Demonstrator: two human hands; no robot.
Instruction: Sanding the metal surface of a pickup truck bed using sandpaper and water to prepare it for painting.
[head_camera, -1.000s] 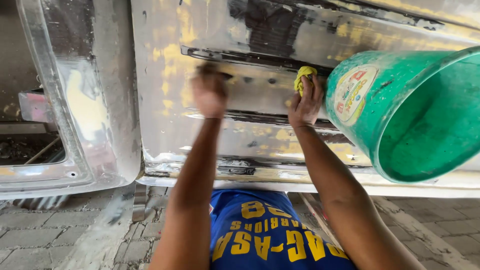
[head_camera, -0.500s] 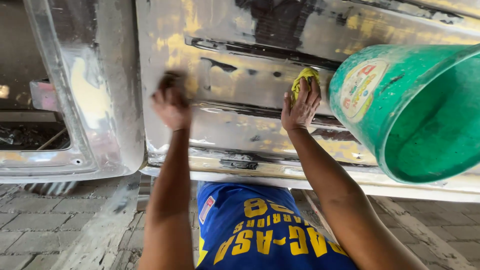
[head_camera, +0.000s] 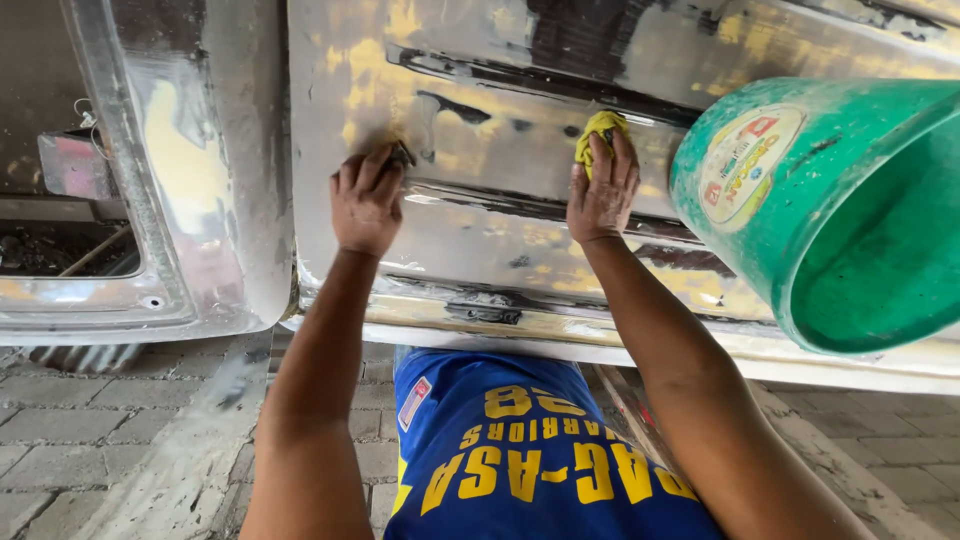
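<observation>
My left hand (head_camera: 365, 200) presses a small dark sanding piece (head_camera: 401, 154) flat against a bare, wet metal car body panel (head_camera: 480, 110) streaked with yellow and black patches. My right hand (head_camera: 603, 190) holds a yellow cloth (head_camera: 600, 127) against the same panel, further right, just above a dark horizontal groove. Both arms reach up from the lower frame. A green plastic bucket (head_camera: 800, 200) sits at the right, its open mouth towards me, close to my right hand.
A second sanded panel with rounded edge (head_camera: 200, 150) stands to the left, with a dark gap behind it. Grey paving bricks (head_camera: 80, 430) cover the ground below. My blue shirt with yellow lettering (head_camera: 520, 450) fills the lower middle.
My left hand has slid leftwards along the panel from near the right hand, then slightly back right. The right hand with the yellow cloth has stayed in place.
</observation>
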